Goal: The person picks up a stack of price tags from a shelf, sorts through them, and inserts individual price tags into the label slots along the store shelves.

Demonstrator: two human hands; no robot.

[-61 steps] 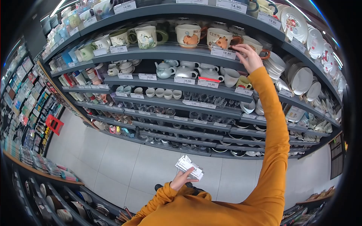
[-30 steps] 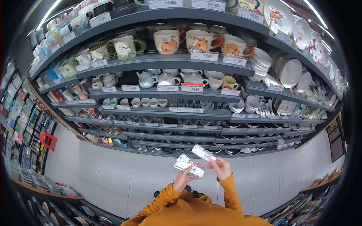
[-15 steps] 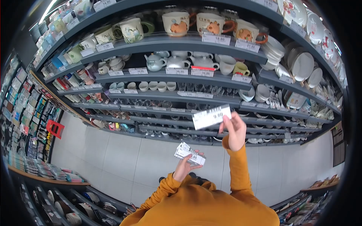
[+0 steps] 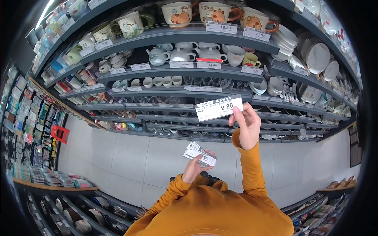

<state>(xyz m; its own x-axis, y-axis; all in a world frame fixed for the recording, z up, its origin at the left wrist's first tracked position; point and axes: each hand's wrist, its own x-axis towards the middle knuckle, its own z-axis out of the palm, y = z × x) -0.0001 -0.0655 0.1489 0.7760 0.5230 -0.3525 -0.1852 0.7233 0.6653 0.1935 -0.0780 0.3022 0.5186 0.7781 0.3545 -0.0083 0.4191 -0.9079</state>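
Right hand (image 4: 249, 128) pinches 9.80 tag (image 4: 215, 109) by right end; left hand (image 4: 192, 170) grips tag stack (image 4: 193, 150) lower down

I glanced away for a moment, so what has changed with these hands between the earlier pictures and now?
The right hand came down from the shelf edge by the 18.80 label, took hold of a 9.80 price tag near the left hand, then raised it up and outward. The left hand still holds its stack of tags; the mugs stay in place.
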